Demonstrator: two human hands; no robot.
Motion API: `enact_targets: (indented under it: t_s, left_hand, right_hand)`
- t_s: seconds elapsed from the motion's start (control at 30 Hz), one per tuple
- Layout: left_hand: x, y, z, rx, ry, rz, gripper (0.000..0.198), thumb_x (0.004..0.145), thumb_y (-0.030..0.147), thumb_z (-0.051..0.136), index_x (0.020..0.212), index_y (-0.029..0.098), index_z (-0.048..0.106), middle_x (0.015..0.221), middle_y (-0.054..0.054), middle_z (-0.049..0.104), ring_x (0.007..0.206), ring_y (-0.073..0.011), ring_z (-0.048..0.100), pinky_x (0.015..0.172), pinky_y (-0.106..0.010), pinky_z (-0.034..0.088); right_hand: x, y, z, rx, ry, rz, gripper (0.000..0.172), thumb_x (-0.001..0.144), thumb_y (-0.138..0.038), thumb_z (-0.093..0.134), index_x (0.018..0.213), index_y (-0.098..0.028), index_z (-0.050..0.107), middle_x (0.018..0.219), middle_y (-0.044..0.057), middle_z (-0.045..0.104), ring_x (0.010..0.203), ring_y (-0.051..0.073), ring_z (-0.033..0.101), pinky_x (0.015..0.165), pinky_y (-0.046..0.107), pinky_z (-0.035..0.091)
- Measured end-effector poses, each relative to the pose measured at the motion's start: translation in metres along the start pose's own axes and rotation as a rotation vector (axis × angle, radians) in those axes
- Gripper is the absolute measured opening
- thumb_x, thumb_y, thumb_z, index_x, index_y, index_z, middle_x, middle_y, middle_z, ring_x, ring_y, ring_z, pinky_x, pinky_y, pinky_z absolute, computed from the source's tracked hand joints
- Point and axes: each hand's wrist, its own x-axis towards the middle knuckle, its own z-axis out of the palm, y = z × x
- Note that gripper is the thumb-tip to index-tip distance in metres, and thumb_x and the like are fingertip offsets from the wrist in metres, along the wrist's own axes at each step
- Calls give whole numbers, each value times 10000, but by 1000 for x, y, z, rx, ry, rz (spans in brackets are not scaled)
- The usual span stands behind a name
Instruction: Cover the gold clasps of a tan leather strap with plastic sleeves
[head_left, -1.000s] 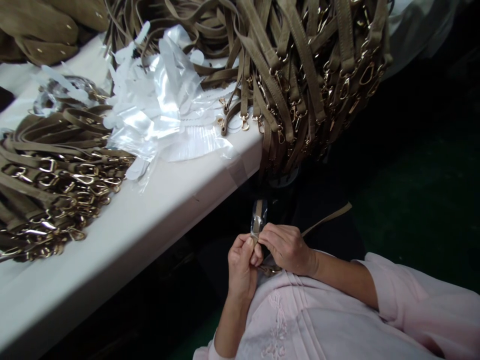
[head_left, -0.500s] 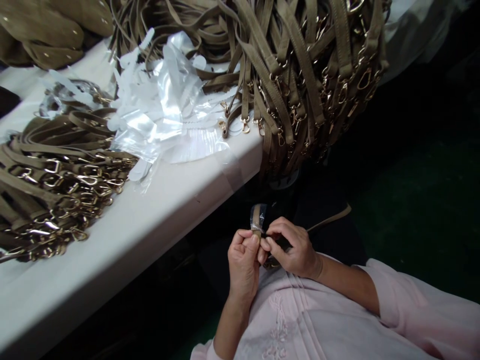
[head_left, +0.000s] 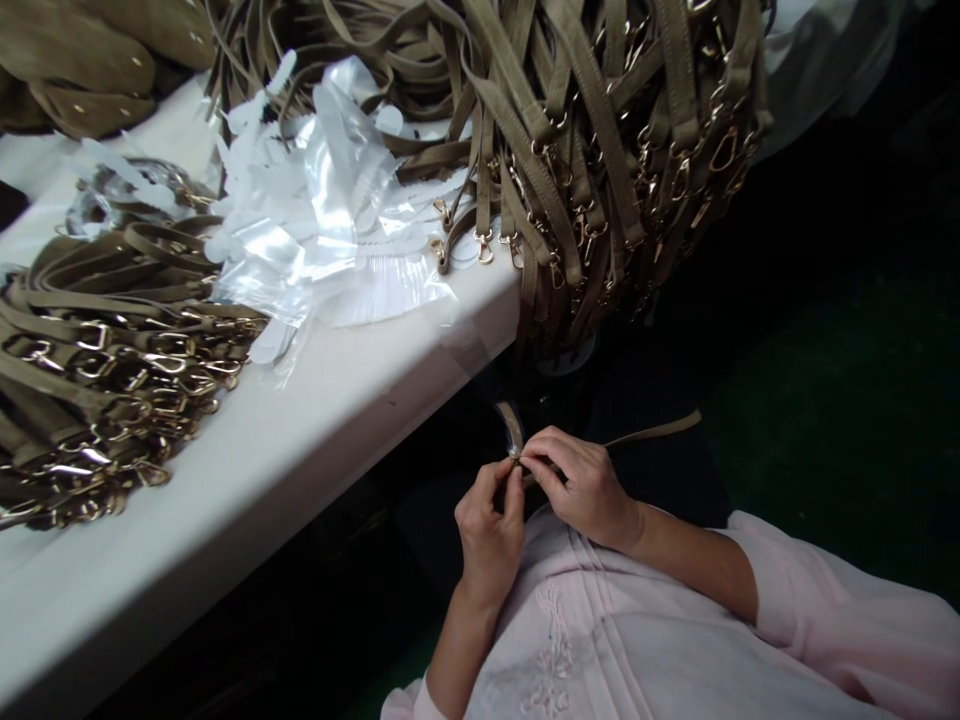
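Observation:
Over my lap, my left hand (head_left: 491, 515) pinches a narrow olive-brown strap (head_left: 511, 425) between thumb and fingers. Clear plastic film covers the short strap end that sticks up beyond the fingertips. My right hand (head_left: 576, 485) meets the left at that spot, thumb and forefinger pressed together at the base of the film; the fingers hide exactly what they grip. Behind the right hand, a strap tail (head_left: 664, 430) runs out to the right over dark cloth. Any metal fitting at the pinched spot is hidden.
A white-covered table (head_left: 330, 400) slants across the left. On it lie clear plastic sleeves (head_left: 337, 190), a bundle of straps with gold clasps (head_left: 120, 370) and brown fabric pieces (head_left: 90, 60). A larger heap of clasped straps (head_left: 592, 150) hangs over the table's corner.
My right hand has shifted up and left, bringing its fingertips against the base of the plastic-covered end. That end now leans left, and my left hand's grip has changed.

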Motion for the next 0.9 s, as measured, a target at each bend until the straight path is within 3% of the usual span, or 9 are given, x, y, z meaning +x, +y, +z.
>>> enact_targets:
  t_s: [0.27, 0.43, 0.53, 0.63, 0.73, 0.9]
  left_hand:
    - [3, -6, -1, 273, 12, 337, 182, 915, 85, 551, 1061, 157, 633, 872, -68, 716, 758, -163, 684, 695, -257, 544]
    - [1, -9, -1, 295, -39, 367, 198, 919, 64, 524, 1076, 124, 627, 834, -78, 694, 725, -160, 655, 680, -263, 526]
    - [0, -10, -3, 168, -69, 228, 179, 927, 111, 534, 1061, 165, 639, 898, -66, 706, 785, -163, 671, 727, -266, 529]
    - [-1, -11, -3, -153, -96, -91, 189, 933, 209, 569, 1117, 214, 611, 904, -26, 702, 777, -140, 670, 706, -241, 528]
    - [-1, -13, 1, -507, -93, -349, 383, 919, 283, 612, 1288, 229, 522, 729, 33, 620, 621, -90, 577, 576, -184, 461]
    - [2, -16, 9, -994, -81, -542, 299, 871, 279, 686, 1128, 139, 622, 617, 54, 501, 528, -36, 392, 538, -155, 360]
  right_hand:
    - [0, 1, 1, -34, -95, 33, 113, 958, -169, 463, 853, -190, 500, 769, 19, 532, 651, 139, 515, 608, 268, 403]
    - [-1, -1, 1, -74, -106, -10, 105, 956, -163, 459, 857, -185, 485, 773, 14, 519, 638, 134, 506, 592, 262, 380]
    - [-4, 0, 2, -158, -123, -97, 101, 956, -150, 443, 872, -181, 492, 788, 26, 534, 655, 147, 515, 604, 274, 379]
    - [-8, 4, 4, -185, -131, -133, 105, 955, -146, 439, 871, -182, 492, 776, 24, 531, 647, 150, 506, 602, 279, 370]
    - [-10, 9, 7, -107, -126, -75, 112, 949, -153, 449, 848, -188, 483, 755, 13, 519, 620, 138, 490, 592, 270, 364]
    - [-6, 11, 12, 125, -127, 115, 115, 934, -171, 492, 822, -196, 483, 738, -4, 526, 644, 130, 515, 622, 257, 395]
